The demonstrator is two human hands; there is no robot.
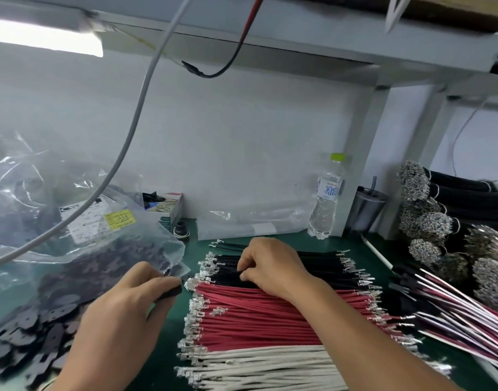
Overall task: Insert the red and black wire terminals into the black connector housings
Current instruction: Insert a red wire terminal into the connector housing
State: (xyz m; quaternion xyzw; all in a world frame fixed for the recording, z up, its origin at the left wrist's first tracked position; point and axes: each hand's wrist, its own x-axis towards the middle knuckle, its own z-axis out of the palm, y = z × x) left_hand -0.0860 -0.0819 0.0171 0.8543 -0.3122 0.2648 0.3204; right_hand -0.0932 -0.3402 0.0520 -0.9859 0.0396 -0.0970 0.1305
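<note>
Far left: lit lamp (44, 38) under shelf. Plastic bag (81, 221) of black housings on green mat (168, 328). Left hand (123, 309) pinches one black housing (170, 292). Right hand (273, 263), fingers curled, picks at black wires (321, 266); red wires (256, 314) nearer. Water bottle (326, 201) far right by white wall (242, 136).

I see a factory work bench: a green mat (352, 244), piles of cut wires (259, 314) with metal ends, and a big bag of black parts (81, 277).

Red wires (259, 320) beside black wires (321, 266)
</note>
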